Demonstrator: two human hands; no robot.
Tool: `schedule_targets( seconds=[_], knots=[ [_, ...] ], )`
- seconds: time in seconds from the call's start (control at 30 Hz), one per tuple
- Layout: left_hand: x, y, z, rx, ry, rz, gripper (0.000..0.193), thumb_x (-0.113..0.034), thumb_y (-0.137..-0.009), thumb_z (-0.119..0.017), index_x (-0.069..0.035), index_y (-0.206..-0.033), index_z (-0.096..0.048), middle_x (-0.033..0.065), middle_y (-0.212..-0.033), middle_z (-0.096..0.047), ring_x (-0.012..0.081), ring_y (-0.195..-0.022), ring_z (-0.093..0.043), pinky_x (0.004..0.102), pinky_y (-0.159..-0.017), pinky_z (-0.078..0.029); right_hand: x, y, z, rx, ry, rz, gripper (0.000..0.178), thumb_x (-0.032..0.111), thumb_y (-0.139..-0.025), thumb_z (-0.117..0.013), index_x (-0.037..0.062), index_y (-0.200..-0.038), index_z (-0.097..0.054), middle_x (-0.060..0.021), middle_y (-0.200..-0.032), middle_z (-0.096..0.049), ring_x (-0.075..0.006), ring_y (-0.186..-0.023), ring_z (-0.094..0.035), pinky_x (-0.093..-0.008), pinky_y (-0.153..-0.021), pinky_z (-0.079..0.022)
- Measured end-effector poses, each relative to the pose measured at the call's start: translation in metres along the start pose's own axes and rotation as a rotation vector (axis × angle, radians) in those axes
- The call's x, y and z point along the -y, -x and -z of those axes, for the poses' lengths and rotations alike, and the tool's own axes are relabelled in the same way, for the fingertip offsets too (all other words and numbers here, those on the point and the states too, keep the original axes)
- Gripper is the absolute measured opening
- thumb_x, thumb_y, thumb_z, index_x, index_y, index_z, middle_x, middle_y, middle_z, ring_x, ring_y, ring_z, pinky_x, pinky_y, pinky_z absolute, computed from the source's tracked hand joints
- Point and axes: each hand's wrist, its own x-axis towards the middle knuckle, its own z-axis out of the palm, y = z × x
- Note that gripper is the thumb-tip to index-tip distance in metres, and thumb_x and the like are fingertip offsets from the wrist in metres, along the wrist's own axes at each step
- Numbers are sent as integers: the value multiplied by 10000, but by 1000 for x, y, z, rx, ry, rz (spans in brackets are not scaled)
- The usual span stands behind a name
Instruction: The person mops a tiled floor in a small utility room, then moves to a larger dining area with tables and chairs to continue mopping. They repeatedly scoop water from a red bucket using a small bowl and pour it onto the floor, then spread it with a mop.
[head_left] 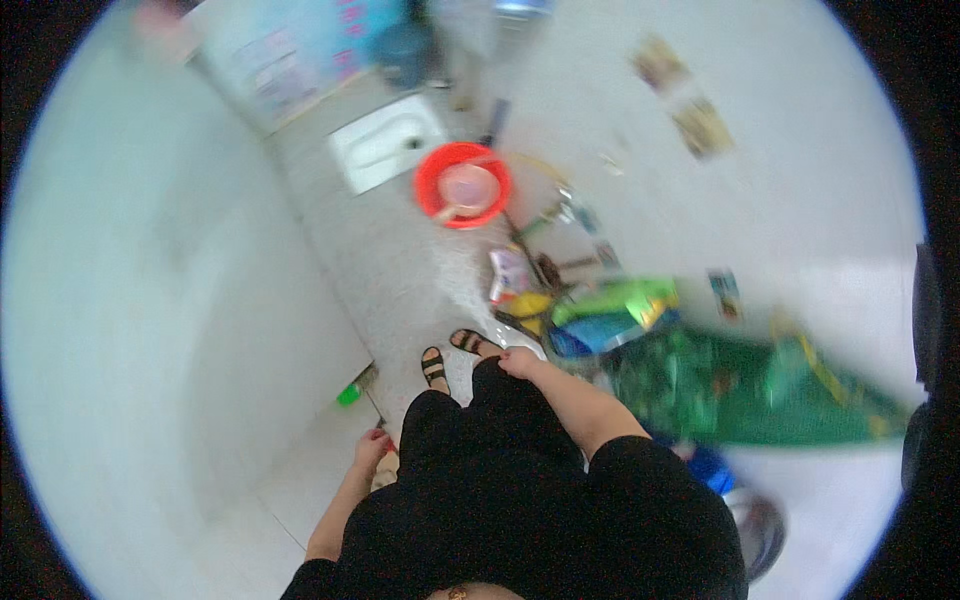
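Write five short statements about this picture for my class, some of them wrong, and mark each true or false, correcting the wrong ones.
1. A red basin stands beside a white squat toilet. True.
2. The person wears white boots. False: the feet are in dark open sandals.
3. A small bright green object shows to the left of the sandals. True.
4. The right hand is inside the red basin. False: it is by the black clothing, apart from the basin.
5. A paler pink vessel sits in the red basin. True.
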Motion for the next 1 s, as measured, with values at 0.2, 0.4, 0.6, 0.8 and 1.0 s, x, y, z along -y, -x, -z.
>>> schedule_targets(
  seconds=[0.2, 0.4, 0.6, 0.8, 1.0],
  knots=[
    [-45, -28, 3, 164, -287, 67, 275, -175, -813, -553, -64, -1054, -481, 27, -872, -527, 121, -757, -514, 280, -614, -425, -88, 79, -81, -278, -327, -398, 314, 331, -723, -530, 125, -940, -627, -119, -945, -617, -282, -896, -570, -359, -786, -449],
    [-73, -90, 33, 353, -616, 91, 293, -200, -801, -566, -85, -1059, -489, 44, -836, -544, 148, -711, -533, 311, -579, -448, -106, 158, -141, -585, -730, -628, 266, 253, -746, -509, 78, -915, -618, -92, -808, -638, -188, -629, -626, -320, -629, -495],
    [-112, -46, -25, 179, -802, -124, 327, -194, -781, -576, -76, -1072, -482, 49, -866, -543, 166, -764, -535, 321, -589, -454, -159, 215, -196, -403, -948, -719, 194, 197, -760, -495, 63, -820, -622, -65, -693, -628, -165, -589, -612, -287, -497, -489],
    [-109, -42, -50, 236, -843, -100, 314, -197, -785, -576, -93, -1068, -487, 28, -887, -539, 159, -804, -532, 313, -602, -446, -307, 314, -188, -1310, -1903, -884, 416, 460, -823, -476, 50, -835, -550, -121, -665, -589, -258, -536, -583, -368, -450, -459],
    [-111, 15, -115, 216, -969, -129, 264, -192, -803, -566, -94, -1039, -499, 14, -884, -541, 135, -805, -532, 287, -638, -441, -401, 393, -102, -1850, -2334, -296, 585, 511, -881, -285, 19, -1193, -329, -210, -903, -601, -286, -722, -616, -336, -569, -506]
  ],
)
